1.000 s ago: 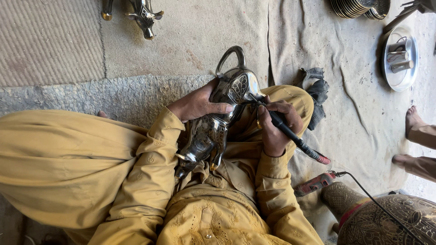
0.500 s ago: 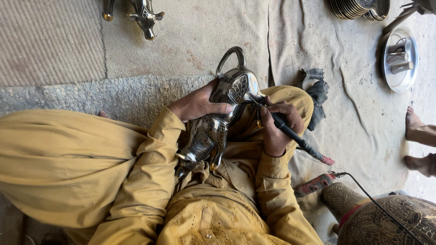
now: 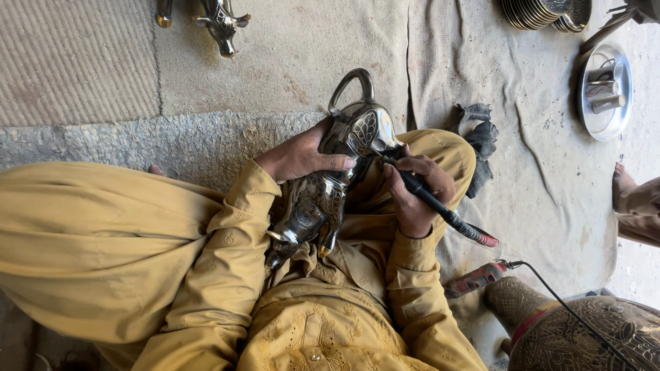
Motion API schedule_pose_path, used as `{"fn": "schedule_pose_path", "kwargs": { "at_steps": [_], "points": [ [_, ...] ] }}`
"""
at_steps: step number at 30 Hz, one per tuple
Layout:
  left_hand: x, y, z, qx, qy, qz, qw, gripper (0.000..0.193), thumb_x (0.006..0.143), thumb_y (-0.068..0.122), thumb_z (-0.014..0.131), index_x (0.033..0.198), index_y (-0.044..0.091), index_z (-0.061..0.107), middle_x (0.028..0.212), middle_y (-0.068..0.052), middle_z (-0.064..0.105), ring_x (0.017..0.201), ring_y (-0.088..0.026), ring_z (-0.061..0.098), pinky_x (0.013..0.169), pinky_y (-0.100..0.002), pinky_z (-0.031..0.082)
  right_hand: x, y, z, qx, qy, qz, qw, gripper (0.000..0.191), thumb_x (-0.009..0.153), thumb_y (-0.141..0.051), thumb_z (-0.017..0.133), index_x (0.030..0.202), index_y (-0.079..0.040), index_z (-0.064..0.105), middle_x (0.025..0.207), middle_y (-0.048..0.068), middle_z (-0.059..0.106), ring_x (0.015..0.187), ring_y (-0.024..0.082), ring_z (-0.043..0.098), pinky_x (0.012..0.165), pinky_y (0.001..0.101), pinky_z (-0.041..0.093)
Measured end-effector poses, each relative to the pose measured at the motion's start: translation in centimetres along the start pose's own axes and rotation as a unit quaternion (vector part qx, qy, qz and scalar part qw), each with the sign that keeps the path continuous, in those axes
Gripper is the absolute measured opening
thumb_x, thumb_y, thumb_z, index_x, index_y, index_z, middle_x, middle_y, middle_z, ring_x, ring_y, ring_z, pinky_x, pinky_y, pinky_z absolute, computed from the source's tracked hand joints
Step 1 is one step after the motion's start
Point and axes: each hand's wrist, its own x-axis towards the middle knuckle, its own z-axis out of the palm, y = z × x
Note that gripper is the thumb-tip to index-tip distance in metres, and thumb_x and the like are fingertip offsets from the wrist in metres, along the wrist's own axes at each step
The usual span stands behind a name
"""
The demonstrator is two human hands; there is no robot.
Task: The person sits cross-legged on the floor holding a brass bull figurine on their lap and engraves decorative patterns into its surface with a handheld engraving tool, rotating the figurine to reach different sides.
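Note:
A shiny dark metal elephant figure (image 3: 323, 185) with engraved patterns lies across my lap, its curled trunk (image 3: 350, 82) pointing away from me. My left hand (image 3: 302, 154) grips its back just behind the ear. My right hand (image 3: 416, 192) holds a black pen-shaped engraving tool (image 3: 440, 209) with a red end. The tool's tip touches the leaf-patterned ear (image 3: 364, 130). I sit cross-legged in mustard-yellow clothes.
A small metal animal figure (image 3: 220, 20) stands at the top left. Stacked metal plates (image 3: 543, 10) and a round tray with cups (image 3: 605, 93) lie top right. A dark rag (image 3: 478, 137), a red corded tool (image 3: 478, 278), an engraved metal vessel (image 3: 591, 336) and another person's foot (image 3: 632, 199) are at the right.
The other person's feet at the right edge have shifted, with only one still in view. My hands and the elephant figure have stayed almost still.

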Motion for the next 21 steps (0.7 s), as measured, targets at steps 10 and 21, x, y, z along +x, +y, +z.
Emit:
{"fn": "schedule_pose_path", "kwargs": {
  "at_steps": [10, 21],
  "points": [
    [0.1, -0.2, 0.0, -0.005, -0.006, 0.014, 1.0, 0.103, 0.08, 0.049, 0.081, 0.156, 0.0, 0.031, 0.136, -0.016, 0.059, 0.128, -0.028, 0.057, 0.11, -0.04, 0.048, -0.4, 0.5, -0.2, 0.01, 0.012, 0.004, 1.0, 0.012, 0.085, 0.002, 0.079, 0.087, 0.001, 0.067, 0.083, 0.007, 0.068, 0.078, 0.013, 0.064, 0.098, 0.0338, 0.062],
    [0.1, 0.4, 0.7, 0.021, -0.007, 0.026, 0.999, 0.108, 0.078, 0.056, 0.081, 0.156, 0.001, 0.03, 0.143, -0.019, 0.056, 0.135, -0.032, 0.053, 0.115, -0.043, 0.044, -0.8, 1.0, -0.9, 0.139, 0.027, 0.008, 0.99, 0.016, 0.091, 0.006, 0.078, 0.094, 0.0, 0.063, 0.086, 0.008, 0.067, 0.08, 0.014, 0.063, 0.107, 0.0394, 0.06]
  ]
}}
